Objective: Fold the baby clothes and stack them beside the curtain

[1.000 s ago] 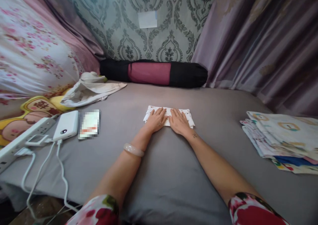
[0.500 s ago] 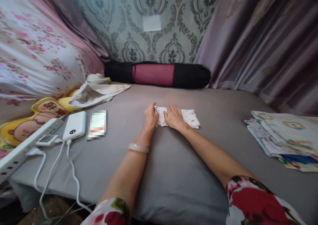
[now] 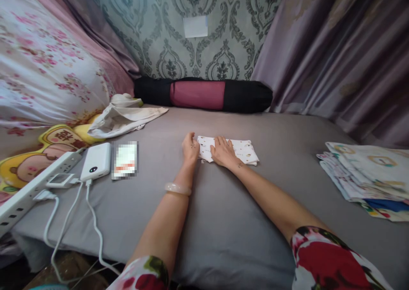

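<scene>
A small white folded cloth (image 3: 244, 149), dotted with a tiny print, lies flat on the grey bed sheet (image 3: 249, 221). My right hand (image 3: 223, 151) rests palm down on its middle, fingers stretched out and apart. At the cloth's left edge, my left hand (image 3: 191, 149) stands on its side with the thumb side up; its fingers show only in part, reach forward and look unclosed. A pale bangle (image 3: 178, 189) circles my left wrist.
Folded printed clothes (image 3: 367, 175) are stacked at the right. To the left lie a power strip (image 3: 41, 187), a white power bank (image 3: 96, 162) with cables, a blurred card (image 3: 125, 160) and crumpled light cloth (image 3: 124, 121). A black and maroon roll (image 3: 198, 94) lies along the wall.
My left hand has gone from lying flat on the cloth to standing on edge at its left side. My right hand stays on the cloth. The view has shifted slightly.
</scene>
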Demonstrator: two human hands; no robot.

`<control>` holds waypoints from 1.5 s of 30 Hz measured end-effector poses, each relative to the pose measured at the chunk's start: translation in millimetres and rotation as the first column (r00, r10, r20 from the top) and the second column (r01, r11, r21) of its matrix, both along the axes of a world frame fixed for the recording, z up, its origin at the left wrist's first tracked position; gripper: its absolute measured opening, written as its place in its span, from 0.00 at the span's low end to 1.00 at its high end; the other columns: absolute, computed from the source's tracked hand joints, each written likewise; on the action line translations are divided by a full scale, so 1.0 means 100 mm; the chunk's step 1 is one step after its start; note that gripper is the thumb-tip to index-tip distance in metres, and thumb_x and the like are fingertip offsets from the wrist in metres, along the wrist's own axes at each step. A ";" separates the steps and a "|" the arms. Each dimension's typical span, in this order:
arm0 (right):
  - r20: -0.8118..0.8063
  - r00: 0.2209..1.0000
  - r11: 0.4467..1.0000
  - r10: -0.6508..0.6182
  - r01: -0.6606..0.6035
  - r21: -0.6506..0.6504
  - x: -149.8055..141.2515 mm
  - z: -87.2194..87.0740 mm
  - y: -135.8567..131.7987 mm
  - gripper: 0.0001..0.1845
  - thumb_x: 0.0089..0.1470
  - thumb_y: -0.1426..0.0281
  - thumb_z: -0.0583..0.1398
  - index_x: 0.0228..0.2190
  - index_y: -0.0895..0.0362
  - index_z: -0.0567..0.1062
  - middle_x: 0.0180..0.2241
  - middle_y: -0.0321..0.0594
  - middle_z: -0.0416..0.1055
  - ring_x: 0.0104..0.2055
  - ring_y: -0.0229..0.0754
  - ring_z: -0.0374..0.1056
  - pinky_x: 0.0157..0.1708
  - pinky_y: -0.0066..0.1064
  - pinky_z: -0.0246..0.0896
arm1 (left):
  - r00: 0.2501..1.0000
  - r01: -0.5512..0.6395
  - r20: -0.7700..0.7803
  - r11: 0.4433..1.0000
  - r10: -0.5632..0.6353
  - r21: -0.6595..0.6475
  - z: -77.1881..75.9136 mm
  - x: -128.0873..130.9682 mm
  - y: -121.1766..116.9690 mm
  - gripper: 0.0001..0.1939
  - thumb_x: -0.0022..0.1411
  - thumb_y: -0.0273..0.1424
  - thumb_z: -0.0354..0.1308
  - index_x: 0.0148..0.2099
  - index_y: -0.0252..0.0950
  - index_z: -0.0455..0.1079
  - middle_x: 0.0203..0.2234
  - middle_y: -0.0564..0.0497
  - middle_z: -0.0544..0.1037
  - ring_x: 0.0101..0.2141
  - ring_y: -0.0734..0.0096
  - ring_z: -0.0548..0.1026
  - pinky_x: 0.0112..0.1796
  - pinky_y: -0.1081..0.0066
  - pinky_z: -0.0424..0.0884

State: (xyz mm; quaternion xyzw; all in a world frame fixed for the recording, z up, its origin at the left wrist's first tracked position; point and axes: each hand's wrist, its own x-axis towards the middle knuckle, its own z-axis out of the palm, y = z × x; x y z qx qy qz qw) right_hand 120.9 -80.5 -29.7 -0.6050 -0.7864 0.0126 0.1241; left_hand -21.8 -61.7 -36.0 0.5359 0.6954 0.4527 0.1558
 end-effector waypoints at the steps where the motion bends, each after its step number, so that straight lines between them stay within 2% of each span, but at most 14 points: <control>1: 0.002 1.000 1.000 -0.002 0.002 -0.007 -0.02 0.02 0.00 0.29 0.63 0.66 0.44 0.59 0.70 0.61 0.63 0.56 0.55 0.66 0.54 0.47 0.63 0.48 0.37 | 1.000 -0.004 0.009 1.000 0.004 0.002 -0.01 -0.01 0.00 0.22 0.59 0.19 0.44 0.52 0.27 0.70 0.48 0.39 0.77 0.51 0.63 0.73 0.53 0.66 0.66; 8: -0.017 0.998 0.998 0.061 -0.061 0.000 -0.25 0.12 0.01 0.29 0.64 0.65 0.43 0.60 0.69 0.59 0.65 0.55 0.52 0.67 0.51 0.43 0.64 0.47 0.32 | 0.997 -0.048 0.057 0.999 0.047 0.015 -0.05 -0.08 0.03 0.22 0.58 0.19 0.44 0.51 0.30 0.71 0.47 0.41 0.77 0.49 0.63 0.74 0.53 0.64 0.67; 14: -0.007 0.997 0.994 0.072 -0.072 -0.081 -0.32 0.04 0.02 0.33 0.65 0.62 0.40 0.62 0.70 0.56 0.66 0.54 0.49 0.68 0.50 0.42 0.65 0.46 0.30 | 0.993 -0.087 0.087 0.996 0.086 0.015 -0.06 -0.12 0.05 0.22 0.57 0.19 0.44 0.49 0.32 0.72 0.46 0.41 0.78 0.49 0.62 0.75 0.53 0.63 0.68; 23: 0.009 0.998 0.994 0.070 -0.069 -0.083 -0.31 0.02 0.04 0.33 0.65 0.62 0.41 0.63 0.70 0.56 0.66 0.53 0.50 0.68 0.50 0.41 0.65 0.46 0.30 | 0.991 -0.088 0.104 0.996 0.084 0.029 -0.09 -0.17 0.07 0.22 0.56 0.19 0.44 0.50 0.30 0.71 0.46 0.40 0.77 0.49 0.63 0.75 0.52 0.65 0.68; 29: -0.005 0.997 0.994 0.079 -0.079 -0.073 -0.37 0.10 0.06 0.31 0.64 0.64 0.42 0.61 0.70 0.58 0.65 0.56 0.52 0.67 0.52 0.44 0.64 0.49 0.32 | 0.986 -0.105 0.131 0.994 0.100 0.037 -0.07 -0.16 0.06 0.21 0.56 0.19 0.44 0.49 0.31 0.71 0.45 0.41 0.78 0.49 0.63 0.75 0.53 0.65 0.68; 34: -0.022 0.990 0.989 0.138 -0.139 -0.042 -0.56 0.18 0.07 0.31 0.65 0.65 0.41 0.62 0.70 0.56 0.66 0.54 0.50 0.68 0.50 0.41 0.65 0.46 0.30 | 0.980 -0.127 0.158 0.991 0.120 0.039 0.00 -0.16 0.04 0.20 0.56 0.21 0.44 0.47 0.32 0.71 0.45 0.42 0.78 0.48 0.64 0.75 0.52 0.65 0.68; 38: -0.009 0.988 0.979 0.156 -0.156 -0.128 -0.65 0.11 0.08 0.32 0.65 0.64 0.39 0.63 0.71 0.54 0.67 0.54 0.46 0.69 0.51 0.39 0.65 0.47 0.32 | 0.976 -0.140 0.172 0.989 0.132 0.039 0.02 -0.17 0.03 0.21 0.57 0.21 0.43 0.48 0.32 0.71 0.45 0.42 0.77 0.49 0.64 0.74 0.52 0.64 0.68; 42: -0.013 0.989 0.980 0.149 -0.149 -0.135 -0.66 0.04 0.08 0.32 0.65 0.64 0.38 0.63 0.70 0.54 0.67 0.53 0.45 0.69 0.50 0.38 0.65 0.46 0.32 | 0.978 -0.141 0.163 0.988 0.130 0.055 -0.01 -0.18 0.05 0.21 0.56 0.21 0.43 0.48 0.33 0.71 0.45 0.43 0.78 0.49 0.63 0.74 0.52 0.63 0.69; 45: -0.016 0.989 0.978 0.148 -0.149 -0.147 -0.65 0.05 0.08 0.32 0.65 0.64 0.38 0.63 0.69 0.54 0.67 0.53 0.45 0.69 0.50 0.38 0.65 0.46 0.31 | 0.980 -0.143 0.151 0.987 0.131 0.067 -0.03 -0.19 0.06 0.21 0.56 0.22 0.44 0.48 0.34 0.71 0.44 0.44 0.78 0.48 0.64 0.75 0.51 0.64 0.69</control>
